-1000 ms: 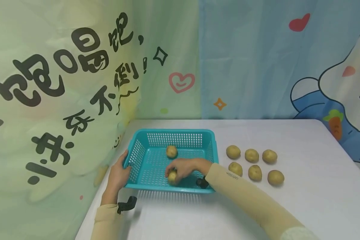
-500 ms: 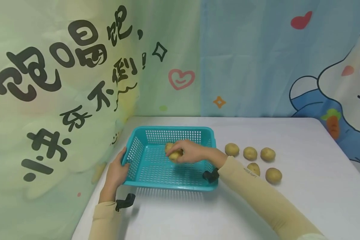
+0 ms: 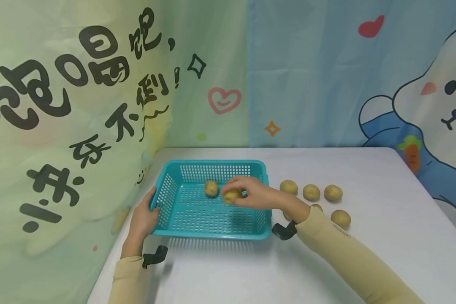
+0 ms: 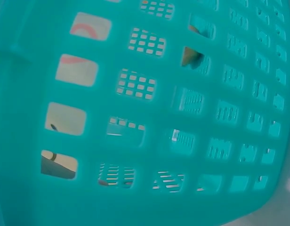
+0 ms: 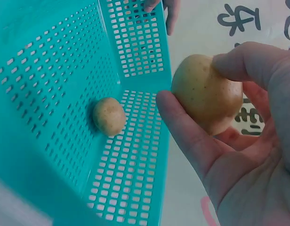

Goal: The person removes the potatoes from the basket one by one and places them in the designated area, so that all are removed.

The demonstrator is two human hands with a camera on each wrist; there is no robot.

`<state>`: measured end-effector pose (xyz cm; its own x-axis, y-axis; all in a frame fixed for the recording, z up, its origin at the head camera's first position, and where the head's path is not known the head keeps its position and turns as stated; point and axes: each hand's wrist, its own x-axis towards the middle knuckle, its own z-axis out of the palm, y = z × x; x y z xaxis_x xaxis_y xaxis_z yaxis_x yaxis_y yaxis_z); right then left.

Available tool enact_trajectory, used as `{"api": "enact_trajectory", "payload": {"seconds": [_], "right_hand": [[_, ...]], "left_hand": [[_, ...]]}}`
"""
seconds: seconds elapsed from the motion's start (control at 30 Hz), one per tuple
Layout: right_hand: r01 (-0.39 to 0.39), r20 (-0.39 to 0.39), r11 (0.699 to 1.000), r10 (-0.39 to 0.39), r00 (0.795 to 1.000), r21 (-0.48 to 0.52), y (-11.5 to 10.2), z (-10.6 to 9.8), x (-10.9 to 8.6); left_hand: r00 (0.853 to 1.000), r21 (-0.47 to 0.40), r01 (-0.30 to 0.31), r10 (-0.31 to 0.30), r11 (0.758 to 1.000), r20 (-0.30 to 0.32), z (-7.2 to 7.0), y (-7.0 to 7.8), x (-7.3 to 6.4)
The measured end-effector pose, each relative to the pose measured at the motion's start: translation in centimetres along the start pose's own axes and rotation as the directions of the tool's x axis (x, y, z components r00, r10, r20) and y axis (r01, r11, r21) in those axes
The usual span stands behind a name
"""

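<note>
A turquoise perforated plastic basket [image 3: 213, 235] stands on the white table. My left hand [image 3: 143, 217] grips its left rim, with the thumb over the near side; in the left wrist view the basket's wall [image 4: 149, 106] fills nearly everything. My right hand [image 3: 255, 193] holds a potato [image 3: 232, 196] over the right half of the basket. Thumb and fingers pinch this potato [image 5: 206, 92] in the right wrist view. Another potato [image 3: 211, 188] lies inside on the basket floor, toward the back.
To the right of the basket several potatoes lie on the table in two rough rows, among them a potato [image 3: 333, 193] at the back right and a potato [image 3: 340, 218] in front. My right forearm partly covers some. Printed curtains [image 3: 304, 76] hang behind the table [image 3: 380, 185].
My right hand has lifted the potato from the basket's near part and carried it back, then rightward. The left hand keeps its grip on the rim. The head view has shifted slightly.
</note>
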<state>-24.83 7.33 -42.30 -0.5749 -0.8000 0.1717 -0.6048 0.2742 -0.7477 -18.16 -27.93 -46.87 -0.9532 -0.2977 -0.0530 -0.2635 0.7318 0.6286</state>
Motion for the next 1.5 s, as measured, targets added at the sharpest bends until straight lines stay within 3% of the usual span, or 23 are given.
{"api": "enact_trajectory", "payload": {"seconds": [0.17, 0.43, 0.63, 0.87, 1.0, 1.27, 1.5], "right_hand": [[-0.06, -0.076, 0.997, 0.064, 0.995, 0.056, 0.8, -0.3, -1.7], [-0.149, -0.182, 0.977, 0.176, 0.967, 0.153, 2.2, -1.0, -5.4], [-0.22, -0.251, 0.956, 0.265, 0.931, 0.192, 2.8, -1.2, -8.4], [-0.258, -0.366, 0.949, 0.308, 0.878, 0.18, 3.1, -0.8, -12.5], [-0.305, -0.382, 0.941, 0.338, 0.86, 0.148, 4.0, -0.1, -14.2], [-0.335, -0.385, 0.932, 0.362, 0.849, 0.139, 6.1, 2.7, -16.4], [-0.359, -0.388, 0.929, 0.365, 0.846, 0.092, 6.8, 5.1, -17.3]], "left_hand": [[1.0, -0.003, 0.013, -0.013, 1.0, -0.011, 0.1, -0.2, 0.0], [1.0, -0.008, 0.011, -0.011, 1.0, 0.006, 0.0, -0.1, -0.1], [1.0, -0.02, 0.02, -0.02, 1.0, 0.006, 0.1, 0.0, -0.2], [1.0, -0.017, 0.003, -0.003, 1.0, 0.013, 0.1, 0.0, -0.1], [1.0, -0.017, 0.002, -0.002, 1.0, 0.01, 0.0, 0.1, 0.1], [1.0, -0.028, -0.007, 0.008, 1.0, 0.013, -0.2, 0.2, 0.0], [1.0, -0.019, 0.001, -0.001, 1.0, 0.024, -0.2, 0.3, -0.1]]}}
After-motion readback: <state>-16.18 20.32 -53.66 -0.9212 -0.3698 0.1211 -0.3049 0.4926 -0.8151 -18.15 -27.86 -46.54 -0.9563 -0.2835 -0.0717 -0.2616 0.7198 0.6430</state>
